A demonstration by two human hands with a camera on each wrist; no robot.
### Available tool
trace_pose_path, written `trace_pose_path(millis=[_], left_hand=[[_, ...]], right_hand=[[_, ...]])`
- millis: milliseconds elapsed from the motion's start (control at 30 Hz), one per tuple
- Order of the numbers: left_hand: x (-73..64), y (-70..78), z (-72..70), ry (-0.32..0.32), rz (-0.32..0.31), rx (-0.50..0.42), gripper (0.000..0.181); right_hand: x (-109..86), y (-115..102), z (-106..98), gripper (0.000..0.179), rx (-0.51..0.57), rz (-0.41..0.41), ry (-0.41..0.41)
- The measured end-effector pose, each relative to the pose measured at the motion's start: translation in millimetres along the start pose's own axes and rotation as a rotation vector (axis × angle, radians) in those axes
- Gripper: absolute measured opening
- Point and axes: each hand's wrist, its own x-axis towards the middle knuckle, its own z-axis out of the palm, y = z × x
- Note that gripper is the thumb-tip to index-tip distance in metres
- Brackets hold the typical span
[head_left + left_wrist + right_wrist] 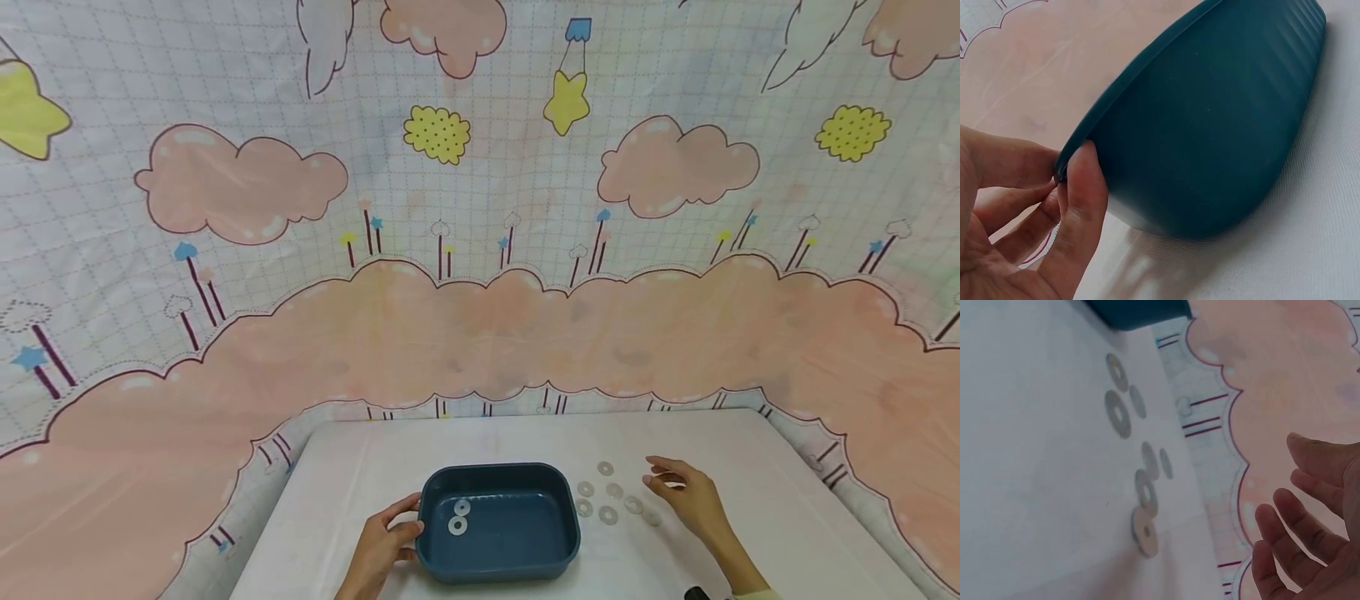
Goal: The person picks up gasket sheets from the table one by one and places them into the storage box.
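A dark blue plastic tub (498,562) stands on the white table, with two flat ring washers (457,525) lying inside at its left. My left hand (378,542) pinches the tub's left rim between thumb and fingers, as the left wrist view shows up close on the tub wall (1197,125). Several pale washers (608,515) are scattered on the tabletop to the right of the tub. Just right of them, my right hand (690,500) hovers with loosely bent fingers. The right wrist view shows nothing between these fingers (1288,528).
The white tabletop (337,458) extends around the tub and loose washers. A cloth (487,333) printed with clouds and stars hangs behind and beside the table. A small black object (696,593) shows at the bottom edge near the right forearm.
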Motion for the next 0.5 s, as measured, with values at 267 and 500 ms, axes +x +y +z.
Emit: trace_pose_path(millis=[267, 500], left_hand=[[1.2, 0.9, 0.2, 0.020, -0.006, 0.018, 0.056], [0.9, -0.7, -0.4, 0.016, -0.010, 0.018, 0.055]], right_hand=[[-8.7, 17.0, -0.1, 0.042, -0.012, 0.093, -0.087], [-10.6, 33.3, 1.8, 0.046, 0.030, 0.206, -0.172]])
